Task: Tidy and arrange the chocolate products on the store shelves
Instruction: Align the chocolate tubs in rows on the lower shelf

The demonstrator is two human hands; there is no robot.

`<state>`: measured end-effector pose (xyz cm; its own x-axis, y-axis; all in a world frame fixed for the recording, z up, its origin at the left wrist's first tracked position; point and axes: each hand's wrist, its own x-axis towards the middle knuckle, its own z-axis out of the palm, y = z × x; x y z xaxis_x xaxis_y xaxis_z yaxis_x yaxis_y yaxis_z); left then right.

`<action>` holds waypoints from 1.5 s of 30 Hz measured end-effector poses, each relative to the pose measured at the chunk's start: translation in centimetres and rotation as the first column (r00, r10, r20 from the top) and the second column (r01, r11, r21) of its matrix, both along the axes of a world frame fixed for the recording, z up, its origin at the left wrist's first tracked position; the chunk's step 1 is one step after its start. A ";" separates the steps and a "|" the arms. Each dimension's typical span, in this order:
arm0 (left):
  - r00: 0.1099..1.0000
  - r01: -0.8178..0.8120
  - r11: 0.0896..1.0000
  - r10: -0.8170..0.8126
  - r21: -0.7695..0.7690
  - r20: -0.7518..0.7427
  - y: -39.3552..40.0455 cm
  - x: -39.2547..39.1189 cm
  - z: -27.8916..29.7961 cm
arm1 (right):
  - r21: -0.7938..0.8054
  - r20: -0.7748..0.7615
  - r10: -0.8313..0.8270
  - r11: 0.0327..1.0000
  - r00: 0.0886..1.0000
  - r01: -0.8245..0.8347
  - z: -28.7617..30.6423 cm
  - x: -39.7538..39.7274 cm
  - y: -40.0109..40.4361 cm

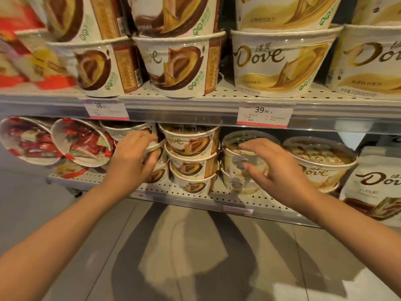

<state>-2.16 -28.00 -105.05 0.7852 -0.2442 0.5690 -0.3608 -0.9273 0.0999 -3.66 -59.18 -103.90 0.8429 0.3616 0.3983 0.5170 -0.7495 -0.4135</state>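
Gripping upright tub (152, 148) rim with left hand (132, 157); cupping right hand (275, 168), fingers spread, around pale tub (240, 168), lid facing up.

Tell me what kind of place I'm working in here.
Most likely a shop's confectionery aisle: perforated metal shelves stocked with stacked Dove chocolate tubs, and price tags clipped to the shelf edge. Both hands are at tubs on the lower shelf.
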 end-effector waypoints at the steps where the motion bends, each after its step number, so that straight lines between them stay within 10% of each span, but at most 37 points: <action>1: 0.999 -0.038 0.999 0.037 0.034 0.018 1.0 0.2 -0.2 | -0.001 -0.004 0.021 1.000 1.000 -0.021 0.0 0.4 1.1; 11: 0.924 -0.367 0.930 0.368 0.033 -0.108 5.8 4.7 1.1 | 0.001 -0.010 -0.025 1.000 1.000 0.025 -0.2 5.0 7.8; 26: 0.988 -0.093 0.994 0.085 -0.058 -0.131 7.7 5.4 1.3 | 0.085 -0.236 -0.006 0.996 0.972 0.027 -0.2 7.8 7.8; 45: 0.946 -0.167 0.972 0.111 -0.165 -0.305 5.8 5.6 3.0 | 0.374 -0.306 -0.058 0.911 0.950 0.176 0.1 6.9 10.7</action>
